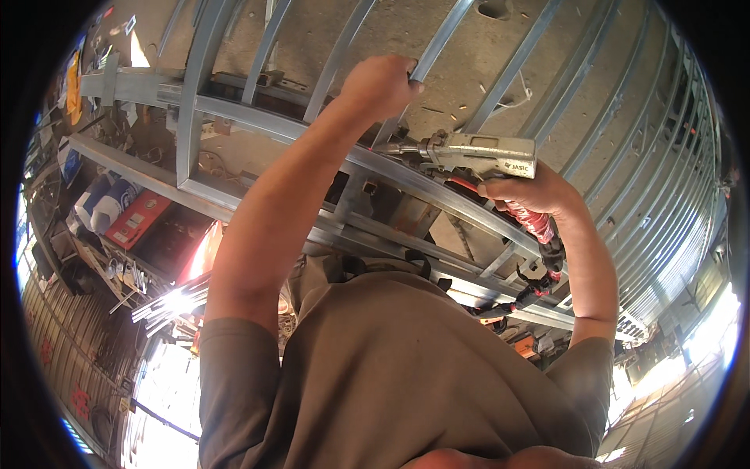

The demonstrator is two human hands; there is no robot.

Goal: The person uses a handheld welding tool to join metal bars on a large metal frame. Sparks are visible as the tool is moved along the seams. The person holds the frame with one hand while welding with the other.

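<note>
My right hand (531, 191) is closed around the red-wrapped grip of a welding gun (476, 152) with a pale, scuffed metal body. The gun's narrow nozzle points left, its tip beside a long grey metal rail (273, 119) close to where a crossbar joins it. Above the nozzle, my left hand (383, 87) is wrapped around that metal crossbar (441, 41), which slants away to the upper right. My fingers hide part of the bar. A dark cable (553, 256) with red wrapping hangs from the gun's grip.
Many parallel metal bars (617, 102) of the frame fan out to the right. At left stands a red and black machine (141, 223) beside thin metal rods (176, 305). More rails run in front of my body. Concrete floor (516, 47) shows between the bars.
</note>
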